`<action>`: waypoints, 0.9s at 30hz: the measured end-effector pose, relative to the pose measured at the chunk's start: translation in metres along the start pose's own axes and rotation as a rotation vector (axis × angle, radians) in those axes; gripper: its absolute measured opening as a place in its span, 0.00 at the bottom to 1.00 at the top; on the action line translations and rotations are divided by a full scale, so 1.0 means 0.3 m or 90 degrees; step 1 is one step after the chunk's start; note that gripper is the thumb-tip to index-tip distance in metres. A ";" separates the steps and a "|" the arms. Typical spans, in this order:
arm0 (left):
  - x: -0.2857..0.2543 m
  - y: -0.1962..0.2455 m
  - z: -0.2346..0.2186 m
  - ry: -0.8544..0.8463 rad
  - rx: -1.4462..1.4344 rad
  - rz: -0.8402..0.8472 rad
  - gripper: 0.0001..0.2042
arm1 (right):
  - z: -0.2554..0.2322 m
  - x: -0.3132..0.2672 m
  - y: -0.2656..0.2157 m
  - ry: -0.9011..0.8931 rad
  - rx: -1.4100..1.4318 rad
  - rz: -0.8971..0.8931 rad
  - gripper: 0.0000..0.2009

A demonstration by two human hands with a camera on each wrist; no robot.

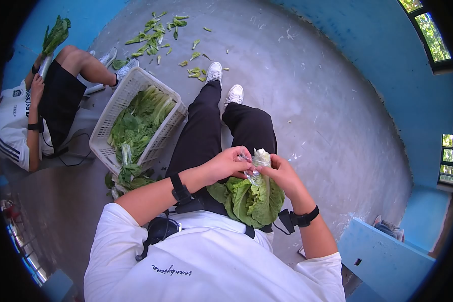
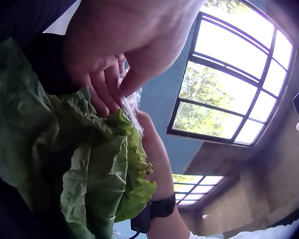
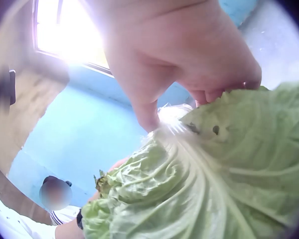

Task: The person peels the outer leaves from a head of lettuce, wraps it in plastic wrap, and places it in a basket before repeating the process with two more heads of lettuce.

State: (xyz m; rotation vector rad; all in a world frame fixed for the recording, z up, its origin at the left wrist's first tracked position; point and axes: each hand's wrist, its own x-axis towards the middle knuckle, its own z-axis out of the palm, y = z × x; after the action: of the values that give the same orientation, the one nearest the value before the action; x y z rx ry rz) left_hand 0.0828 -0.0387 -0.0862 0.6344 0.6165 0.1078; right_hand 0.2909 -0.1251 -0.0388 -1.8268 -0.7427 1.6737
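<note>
A head of green leafy lettuce [image 1: 254, 201] lies over the lap, its pale stem end pointing away from the body, with clear plastic film [image 1: 252, 173] around the stem. The left hand [image 1: 230, 165] pinches the film beside the stem; in the left wrist view, the left hand [image 2: 129, 42] has its fingers bent at crinkled film [image 2: 132, 112] above the leaves [image 2: 94, 169]. The right hand [image 1: 285, 177] grips the lettuce near its stem from the other side. In the right wrist view the right hand [image 3: 184, 55] has thumb and fingers around the lettuce base [image 3: 204, 169], fingertips partly hidden.
A white plastic crate [image 1: 99, 136] of leafy greens [image 1: 143, 118] stands left of the legs, with more greens beside it. Loose leaves [image 1: 151, 38] lie on the grey floor [image 1: 327, 126]. Another seated person [image 1: 22, 118] holds greens at the left. A blue board [image 1: 382, 256] is at lower right.
</note>
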 end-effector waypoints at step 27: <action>-0.043 -0.004 -0.004 -0.031 0.165 0.163 0.10 | -0.013 -0.111 -0.038 -0.165 0.198 -0.094 0.23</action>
State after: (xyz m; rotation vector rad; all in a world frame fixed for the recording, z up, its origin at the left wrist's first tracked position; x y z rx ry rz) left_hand 0.0714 -0.0427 -0.0810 0.9637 0.5046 0.2529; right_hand 0.2919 -0.1411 -0.0072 -1.3287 -0.6590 1.8315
